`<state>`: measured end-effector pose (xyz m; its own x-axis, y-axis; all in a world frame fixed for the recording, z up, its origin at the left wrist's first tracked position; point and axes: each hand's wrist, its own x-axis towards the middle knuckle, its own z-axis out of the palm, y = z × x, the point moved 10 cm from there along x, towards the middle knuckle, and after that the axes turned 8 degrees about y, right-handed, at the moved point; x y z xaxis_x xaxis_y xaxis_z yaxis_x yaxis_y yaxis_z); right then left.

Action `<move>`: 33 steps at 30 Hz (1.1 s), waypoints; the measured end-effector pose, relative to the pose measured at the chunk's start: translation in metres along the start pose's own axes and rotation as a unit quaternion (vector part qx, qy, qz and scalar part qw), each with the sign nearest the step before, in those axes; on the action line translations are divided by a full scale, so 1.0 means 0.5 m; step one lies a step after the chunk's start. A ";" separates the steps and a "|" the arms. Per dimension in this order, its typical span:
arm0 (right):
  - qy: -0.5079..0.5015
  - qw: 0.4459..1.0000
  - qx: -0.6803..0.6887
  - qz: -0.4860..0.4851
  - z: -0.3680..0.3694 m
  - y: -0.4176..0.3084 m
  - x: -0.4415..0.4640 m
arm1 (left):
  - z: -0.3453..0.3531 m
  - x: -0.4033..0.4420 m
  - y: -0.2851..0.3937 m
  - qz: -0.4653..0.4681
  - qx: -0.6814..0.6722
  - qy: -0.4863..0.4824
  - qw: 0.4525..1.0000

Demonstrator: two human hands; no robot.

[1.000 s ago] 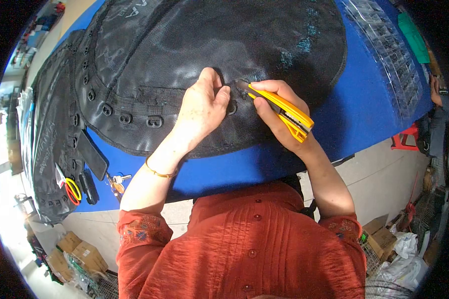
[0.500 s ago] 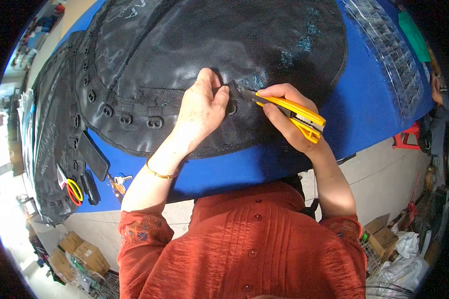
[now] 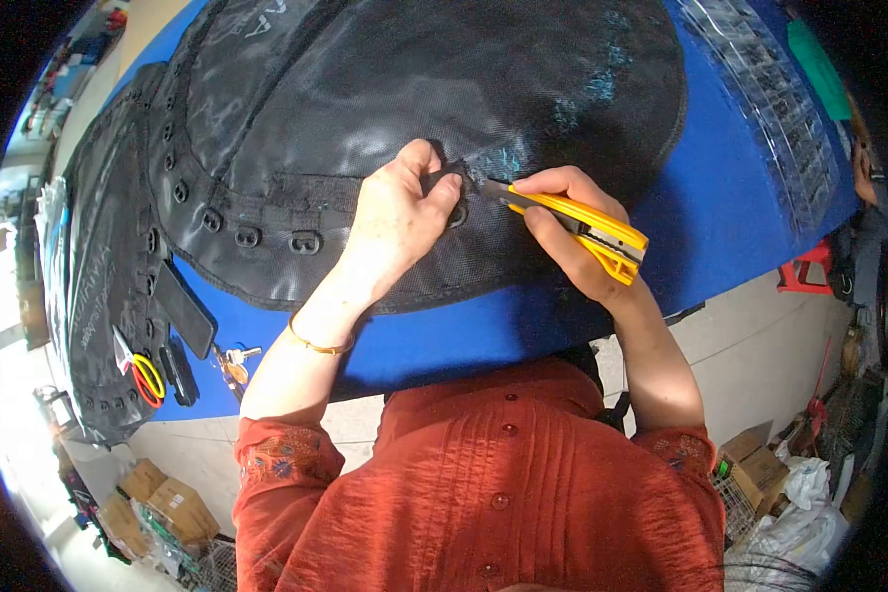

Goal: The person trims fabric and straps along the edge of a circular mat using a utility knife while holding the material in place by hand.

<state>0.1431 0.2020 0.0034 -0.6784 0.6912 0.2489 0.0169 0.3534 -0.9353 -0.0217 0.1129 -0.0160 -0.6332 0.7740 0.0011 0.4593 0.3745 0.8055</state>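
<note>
Gripping yellow cutter (image 3: 602, 220), R hand (image 3: 570, 259) is now further right & nearer the body vs 1 s ago; L hand (image 3: 400, 222) barely shifts, pinching black mesh piece (image 3: 414, 79) on blue desk (image 3: 483, 331). Blade (image 3: 495, 189) tip's near L thumb (image 3: 442, 192), so work spot looks approx. same. Cardboard boxes (image 3: 180, 511) on floor (image 3: 202, 444), left; contents can't tell.

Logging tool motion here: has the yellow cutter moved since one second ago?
Yes: the yellow cutter has shifted right and slightly toward the person's body, judged against the scissors.
</note>
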 end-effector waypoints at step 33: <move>0.049 0.995 -0.007 -0.090 0.019 -0.034 0.022 | -0.001 0.008 0.002 0.046 -0.012 0.031 0.998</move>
<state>0.1284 0.1977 0.0195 -0.5963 0.6739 0.4362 -0.0882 0.4851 -0.8700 -0.0240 0.1165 -0.0148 -0.6264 0.7715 0.1118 0.5026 0.2902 0.8143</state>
